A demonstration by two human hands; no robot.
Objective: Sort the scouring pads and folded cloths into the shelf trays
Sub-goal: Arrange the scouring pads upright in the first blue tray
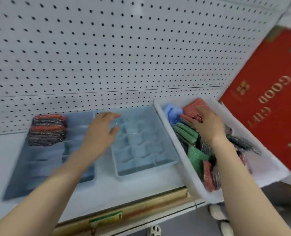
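A white bin (178,150) at the right holds several red, green and dark scouring pads (189,135) and a folded blue cloth (171,110). My right hand (207,124) reaches into it, fingers lying over the red pads at the far end; whether it grips one is hidden. Two blue divided trays stand on the shelf. The left tray (39,169) has two stacks of red and dark pads (47,129) at its far left corner. The right tray (141,143) shows bare compartments. My left hand (104,128) hovers between the trays with fingers spread, holding nothing.
A white pegboard wall (124,48) rises behind the shelf. A red gift box (269,108) leans at the right, behind the bin. The shelf front has a wooden price rail (124,215) with a green label. Shoes show on the floor below.
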